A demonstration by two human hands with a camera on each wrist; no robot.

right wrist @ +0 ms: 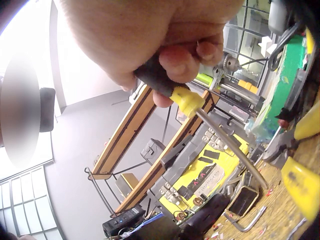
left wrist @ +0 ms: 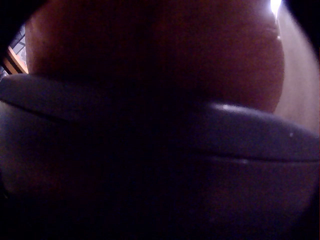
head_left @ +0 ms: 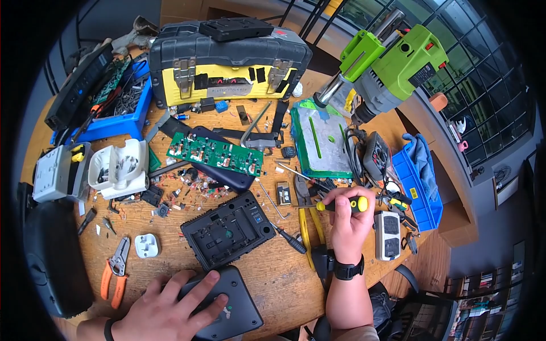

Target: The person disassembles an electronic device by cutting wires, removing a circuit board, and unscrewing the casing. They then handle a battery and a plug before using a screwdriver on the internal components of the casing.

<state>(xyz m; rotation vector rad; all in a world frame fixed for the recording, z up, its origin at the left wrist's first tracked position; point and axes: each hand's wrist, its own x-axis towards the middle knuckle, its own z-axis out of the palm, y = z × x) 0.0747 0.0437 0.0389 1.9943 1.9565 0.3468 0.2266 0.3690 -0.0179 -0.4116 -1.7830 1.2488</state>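
Observation:
My left hand [head_left: 165, 310] rests on a dark plastic housing half [head_left: 243, 304] at the table's front edge, its fingers spread over the top. In my right hand [head_left: 348, 230] is a screwdriver [head_left: 359, 204] with a yellow and black handle, gripped above the right side of the table. The right wrist view shows its bare metal shaft [right wrist: 232, 145] pointing down toward the tabletop. Just beyond the left hand lies an open black battery-charger shell [head_left: 230, 230]. The left wrist view is mostly dark, filled by a wristband [left wrist: 250, 132] and skin.
Yellow-handled cutters [head_left: 310, 227] and a second screwdriver [head_left: 291, 238] lie between the hands. Behind are a green circuit board [head_left: 216, 154], scattered small parts, a toolbox [head_left: 227, 62] and a green drill press [head_left: 392, 68]. Orange-handled wire strippers [head_left: 116, 270] sit at left, a blue bin [head_left: 418, 193] at right.

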